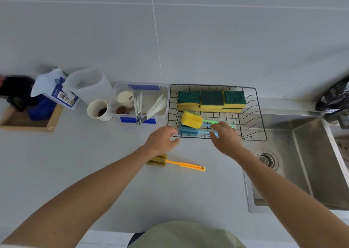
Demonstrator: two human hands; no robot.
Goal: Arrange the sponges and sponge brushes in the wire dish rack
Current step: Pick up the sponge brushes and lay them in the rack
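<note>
Remaining item: orange-handled sponge brush with olive foam head (175, 163), flat on grey countertop (113, 172), outside black wire dish rack (263, 115). Long axis left-right, foam head left, handle loop right. Lies just near-side of left hand (162, 140), head partly under left wrist; left hand nearer.

Left hand: fingers loosely curled at rack's near-left corner, holding nothing.

Right hand (225, 139): fingers pinching blue plastic brush handle (206, 132) inside rack.

Rack contents: three yellow-green scouring sponges (211, 100) along back; yellow-head and blue-head brushes at front.

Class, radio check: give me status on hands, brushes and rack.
Right hand on blue brush handle in rack; left hand open at rack edge. Orange brush on counter. Nothing blocking.
</note>
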